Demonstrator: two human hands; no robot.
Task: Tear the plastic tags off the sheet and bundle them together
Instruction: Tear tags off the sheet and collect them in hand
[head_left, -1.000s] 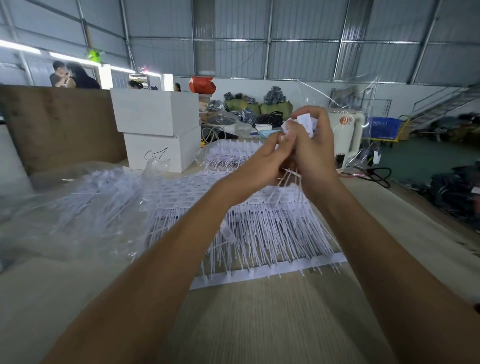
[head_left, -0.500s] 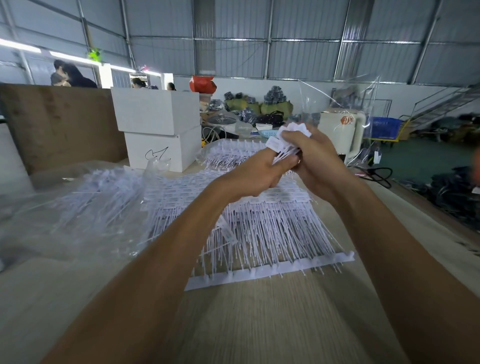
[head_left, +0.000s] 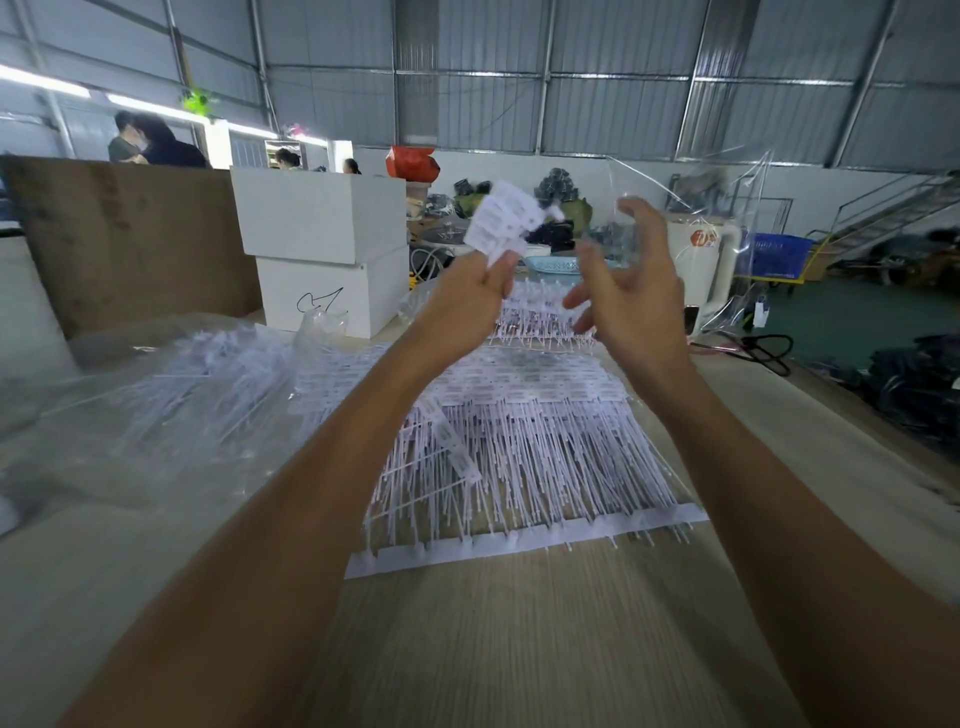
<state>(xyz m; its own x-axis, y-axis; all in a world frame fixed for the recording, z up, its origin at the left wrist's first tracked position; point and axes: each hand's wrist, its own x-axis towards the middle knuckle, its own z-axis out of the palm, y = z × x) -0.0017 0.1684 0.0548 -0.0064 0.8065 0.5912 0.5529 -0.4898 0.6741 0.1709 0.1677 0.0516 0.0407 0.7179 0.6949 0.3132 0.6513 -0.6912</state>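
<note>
A bundle of white plastic tags (head_left: 501, 221) sticks up from my left hand (head_left: 470, 296), which grips it by the thin stems, raised above the table. My right hand (head_left: 631, 288) hovers just to the right of it, fingers spread and relaxed, holding nothing. Below both hands a sheet of white tags (head_left: 524, 441) lies flat on the wooden table (head_left: 519, 639), its long stems joined to a white strip (head_left: 524, 543) at the near edge. One loose tag (head_left: 457, 441) lies slanted across the sheet.
A clear plastic bag of more tags (head_left: 171, 395) lies at the left. Two stacked white boxes (head_left: 324, 254) and a brown board (head_left: 124, 234) stand behind it. A second tag sheet (head_left: 540, 312) lies farther back. People stand at the far left.
Both hands held the bundle together before. Now my right hand has let go and moved off to the right, while my left hand keeps the bundle, which has tilted up.
</note>
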